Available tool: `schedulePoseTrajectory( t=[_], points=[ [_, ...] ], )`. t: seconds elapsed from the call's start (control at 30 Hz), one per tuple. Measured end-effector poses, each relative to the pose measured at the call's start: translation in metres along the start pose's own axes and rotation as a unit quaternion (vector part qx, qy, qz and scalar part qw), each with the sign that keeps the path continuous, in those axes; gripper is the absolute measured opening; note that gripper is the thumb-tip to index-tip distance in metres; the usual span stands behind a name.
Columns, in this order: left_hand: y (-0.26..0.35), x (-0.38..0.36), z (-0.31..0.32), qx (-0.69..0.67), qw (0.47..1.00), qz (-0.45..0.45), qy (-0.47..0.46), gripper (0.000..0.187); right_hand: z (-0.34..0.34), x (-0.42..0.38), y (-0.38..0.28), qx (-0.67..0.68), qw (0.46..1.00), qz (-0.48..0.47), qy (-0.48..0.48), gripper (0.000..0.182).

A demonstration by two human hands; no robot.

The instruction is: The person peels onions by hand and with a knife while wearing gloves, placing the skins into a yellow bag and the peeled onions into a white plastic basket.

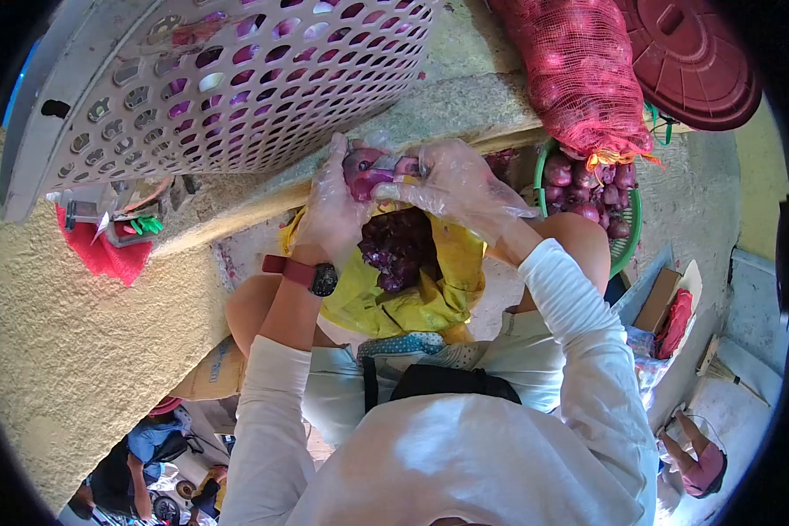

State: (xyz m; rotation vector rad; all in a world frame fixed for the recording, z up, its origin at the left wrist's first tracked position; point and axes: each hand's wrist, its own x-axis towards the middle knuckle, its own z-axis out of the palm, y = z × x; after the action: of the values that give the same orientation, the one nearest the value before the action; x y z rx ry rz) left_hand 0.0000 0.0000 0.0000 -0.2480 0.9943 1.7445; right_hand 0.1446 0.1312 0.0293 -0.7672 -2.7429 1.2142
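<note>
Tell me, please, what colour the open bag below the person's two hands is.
The bag is yellow; it shows best in the head view.

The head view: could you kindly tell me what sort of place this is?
Probably a makeshift onion-preparation spot, perhaps outdoors: a red net sack and a green basket, both holding onions, plus a yellow bag of what look like skins.

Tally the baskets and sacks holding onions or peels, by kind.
Baskets: 2 (grey basket, green basket)
Sacks: 2 (yellow sack, red net sack)
Total: 4
</note>
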Motion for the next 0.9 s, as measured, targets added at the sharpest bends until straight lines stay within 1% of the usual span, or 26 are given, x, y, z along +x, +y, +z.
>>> schedulePoseTrajectory(
  t=[0.1,0.17,0.2,0.27,0.3,0.4,0.47,0.5,0.57,0.6,0.67,0.7,0.77,0.8,0.87,0.9],
  points=[
    [-0.003,-0.003,0.001,0.004,1.000,-0.003,0.000,0.036,-0.005,-0.004,-0.005,-0.019,1.000,0.017,-0.013,0.057],
    [-0.003,-0.002,0.001,0.025,1.000,0.008,-0.004,0.037,-0.006,-0.004,-0.006,0.039,0.998,0.042,-0.040,0.053],
    [-0.003,-0.002,0.003,0.025,1.000,0.008,-0.004,0.037,-0.005,-0.004,-0.005,0.039,0.998,0.042,-0.039,0.053],
    [-0.003,-0.004,0.009,0.033,0.999,0.017,0.039,0.037,0.001,-0.004,0.000,0.078,0.993,0.071,-0.056,0.051],
    [-0.003,-0.005,0.008,0.033,0.999,0.017,0.040,0.037,0.003,-0.004,0.001,0.078,0.993,0.071,-0.056,0.051],
    [-0.004,-0.005,0.004,0.052,0.998,0.032,0.012,0.037,0.005,-0.003,0.000,0.077,0.993,0.084,-0.044,0.052],
    [-0.005,-0.002,0.001,0.041,0.998,0.047,-0.005,0.038,0.001,-0.004,-0.007,0.110,0.985,0.113,-0.072,0.055],
    [-0.005,-0.003,0.002,0.042,0.998,0.047,-0.005,0.038,0.001,-0.004,-0.009,0.110,0.985,0.113,-0.072,0.055],
    [-0.006,-0.003,0.005,0.059,0.996,0.045,0.044,0.039,0.000,-0.004,-0.011,0.102,0.984,0.126,-0.080,0.057],
    [-0.005,-0.003,0.005,0.059,0.996,0.045,0.044,0.039,0.001,-0.005,-0.009,0.102,0.984,0.126,-0.080,0.057],
    [-0.004,-0.004,0.006,0.081,0.994,0.044,0.058,0.040,0.005,-0.005,-0.003,0.106,0.986,0.101,-0.083,0.070],
    [-0.004,-0.004,0.004,0.081,0.994,0.044,0.058,0.040,0.008,-0.004,0.000,0.106,0.986,0.101,-0.083,0.070],
    [-0.002,-0.003,0.001,0.077,0.997,0.025,0.019,0.041,0.010,-0.002,0.003,0.070,0.991,0.084,-0.076,0.063],
    [-0.001,-0.004,0.003,0.077,0.997,0.025,0.018,0.041,0.008,-0.001,0.003,0.070,0.991,0.084,-0.076,0.063],
    [-0.001,-0.008,0.006,0.071,0.997,0.003,0.042,0.041,0.003,0.000,0.003,0.007,0.997,0.014,-0.072,0.063],
    [-0.001,-0.009,0.007,0.070,0.997,0.003,0.042,0.041,0.002,0.000,0.002,0.006,0.997,0.014,-0.072,0.063]
  ],
)
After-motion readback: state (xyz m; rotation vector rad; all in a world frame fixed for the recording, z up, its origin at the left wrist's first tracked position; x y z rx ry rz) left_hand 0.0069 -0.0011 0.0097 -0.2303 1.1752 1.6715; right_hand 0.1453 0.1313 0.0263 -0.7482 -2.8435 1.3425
